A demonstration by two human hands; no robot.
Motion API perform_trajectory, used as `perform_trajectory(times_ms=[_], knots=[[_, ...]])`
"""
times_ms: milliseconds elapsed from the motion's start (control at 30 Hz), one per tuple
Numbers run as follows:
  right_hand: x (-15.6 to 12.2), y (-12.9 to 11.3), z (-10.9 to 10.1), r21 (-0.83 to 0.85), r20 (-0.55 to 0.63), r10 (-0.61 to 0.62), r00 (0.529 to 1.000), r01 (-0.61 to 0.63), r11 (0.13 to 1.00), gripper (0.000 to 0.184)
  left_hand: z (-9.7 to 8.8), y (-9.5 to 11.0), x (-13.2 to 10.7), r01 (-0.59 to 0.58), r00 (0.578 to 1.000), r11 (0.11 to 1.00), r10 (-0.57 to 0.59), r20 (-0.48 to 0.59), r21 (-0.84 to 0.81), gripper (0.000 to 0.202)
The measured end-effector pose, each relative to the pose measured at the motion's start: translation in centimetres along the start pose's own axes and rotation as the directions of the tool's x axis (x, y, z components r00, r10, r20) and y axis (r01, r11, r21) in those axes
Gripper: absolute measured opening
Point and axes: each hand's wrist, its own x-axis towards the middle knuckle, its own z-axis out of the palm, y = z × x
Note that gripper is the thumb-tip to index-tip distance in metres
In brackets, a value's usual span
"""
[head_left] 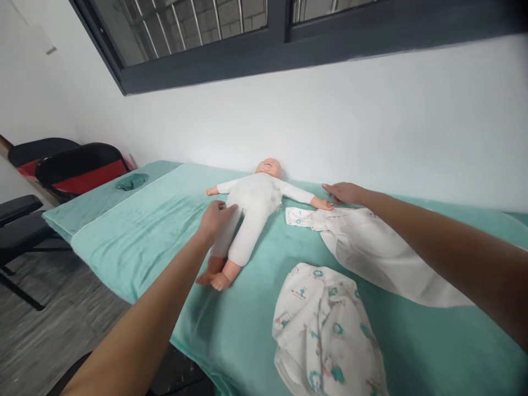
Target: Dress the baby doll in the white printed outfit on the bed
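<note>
A baby doll (258, 198) with a white cloth body lies on its back on the green bed cover, arms spread and feet toward me. My left hand (216, 218) is beside the doll's hip and upper leg, fingers slightly bent and apart; whether it touches the cloth I cannot tell. Just beyond the doll's hand on the right is my right hand (345, 192), its fingers loosely stretched and nothing visible in them. Under my right forearm lies a white cloth garment (371, 247) with a printed band. Nearer to me sits a bunched white printed baby garment (325, 330).
The green cover (136, 236) drapes over a massage bed with a face hole (132, 181) at its left end. A white wall (371, 121) and a dark window frame (231, 58) border the far side. Black-and-red chairs (82, 170) stand at the left.
</note>
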Motion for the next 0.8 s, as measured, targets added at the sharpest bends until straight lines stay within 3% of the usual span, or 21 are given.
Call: perform_trajectory(times_ms=[67,133,233,300,333,400,500,600,667,700,733,800], knots=[[-3.5,3.3,-1.0,-0.144,-0.046,0.073,0.996,-0.079,0.986,0.053,-0.3,1.2,-3.0,-0.107,0.994,0.993,0.105,0.039,0.05,0.037],[-6.9,5.6,-1.7,-0.249,-0.049,0.09,0.995,-0.099,0.963,0.04,-0.2,2.1,-6.7,-0.229,0.946,0.972,0.212,0.245,0.045,0.031],[-11.3,7.0,-2.4,-0.351,-0.077,0.068,0.995,-0.091,0.932,0.022,1.0,2.6,-11.8,-0.357,0.769,0.934,0.286,0.572,0.014,0.036],[-13.9,6.6,-2.7,-0.409,-0.107,0.025,0.994,-0.067,0.91,0.016,2.4,2.5,-14.1,-0.453,0.66,0.888,0.274,0.699,0.08,0.036],[-15.2,6.1,-2.8,-0.434,-0.117,-0.004,0.993,-0.047,0.9,0.015,3.1,2.4,-14.8,-0.5,0.633,0.857,0.262,0.729,0.126,0.035],[-17.9,4.8,-2.9,-0.47,-0.124,-0.068,0.99,0.002,0.883,0.017,4.5,2.7,-16.0,-0.586,0.605,0.791,0.285,0.744,0.174,0.025],[-22.2,2.3,-3.0,-0.496,-0.142,-0.156,0.977,0.066,0.866,0.023,6.0,4.4,-17.6,-0.711,0.54,0.697,0.457,0.706,0.093,0.013],[-26.7,-0.2,-3.4,-0.479,-0.162,-0.345,0.925,0.232,0.847,0.029,6.8,7.3,-19.4,-0.874,0.408,0.485,0.701,0.586,0.028,0.012],[-29.5,-1.5,-3.8,-0.378,-0.133,-0.424,0.896,0.35,0.857,0.029,7.3,9.4,-20.3,-0.944,0.307,0.326,0.795,0.523,0.059,0.011],[-30.8,-2.0,-4.0,-0.309,-0.136,-0.445,0.885,0.389,0.868,0.027,7.6,10.4,-20.5,-0.958,0.277,0.275,0.81,0.518,0.083,0.012],[-32.0,-2.3,-4.3,-0.237,-0.153,-0.448,0.881,0.408,0.882,0.026,7.9,11.1,-20.7,-0.962,0.268,0.251,0.803,0.532,0.106,0.015],[-34.2,-2.5,-4.8,-0.094,-0.216,-0.399,0.891,0.388,0.917,0.025,8.4,12.2,-20.7,-0.948,0.315,0.275,0.754,0.577,0.158,0.023]])
